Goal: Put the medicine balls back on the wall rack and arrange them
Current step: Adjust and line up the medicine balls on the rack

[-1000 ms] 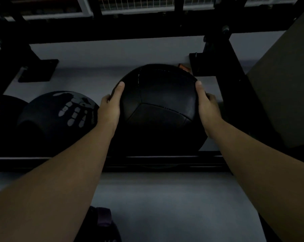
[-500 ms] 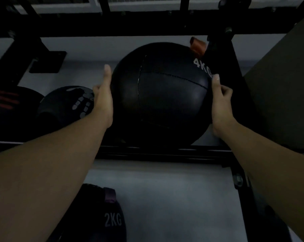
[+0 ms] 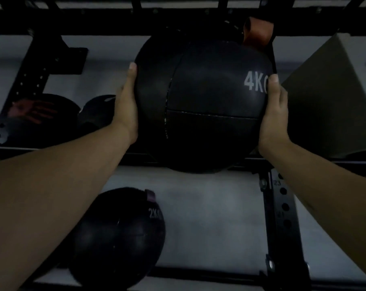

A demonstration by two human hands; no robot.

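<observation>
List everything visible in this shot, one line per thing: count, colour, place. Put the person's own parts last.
4KG medicine ball: 1, black with white lettering, centre, at the upper rack rail, held between both hands.
2KG medicine ball: 1, black with a purple tab, lower left, on the lower rail.
Handprint balls: 2, dark, one with a reddish print, far left on the upper rail, partly hidden.
Brown strap: 1, behind the top of the 4KG ball.
Wall rack: 1, black, perforated upright and horizontal rails.
Angled panel: 1, grey-olive, right.
Wall: pale grey, behind.
Left hand: 1, flat on the ball's left side.
Right hand: 1, on its right side.
</observation>
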